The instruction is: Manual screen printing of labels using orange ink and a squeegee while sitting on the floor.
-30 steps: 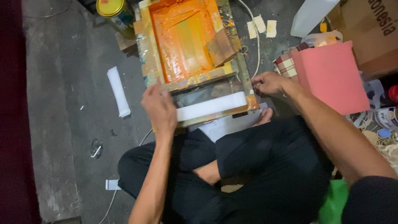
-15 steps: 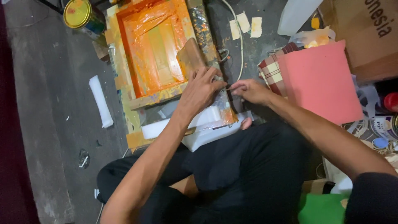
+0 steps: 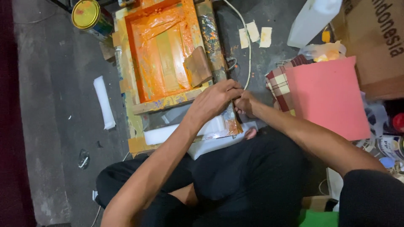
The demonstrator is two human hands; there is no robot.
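Both hands moved together: left hand (image 3: 214, 101) now meets right hand (image 3: 245, 104) at the near right corner of the printing frame (image 3: 164, 54) on the floor, fingers closed on its edge. Frame holds orange ink and a brown squeegee (image 3: 198, 66); yellow-lidded paint can (image 3: 86, 14) sits beside its far left corner.

The printing frame (image 3: 168, 54) lay on the floor (image 3: 54, 126) before the seated person, a paint can (image 3: 86, 14) at its far left corner. Both hands met at its near right corner, left hand (image 3: 214, 98) touching right hand (image 3: 246, 103). A foam sheet (image 3: 332, 94) lay to the right, a cardboard box (image 3: 374, 38) behind it.
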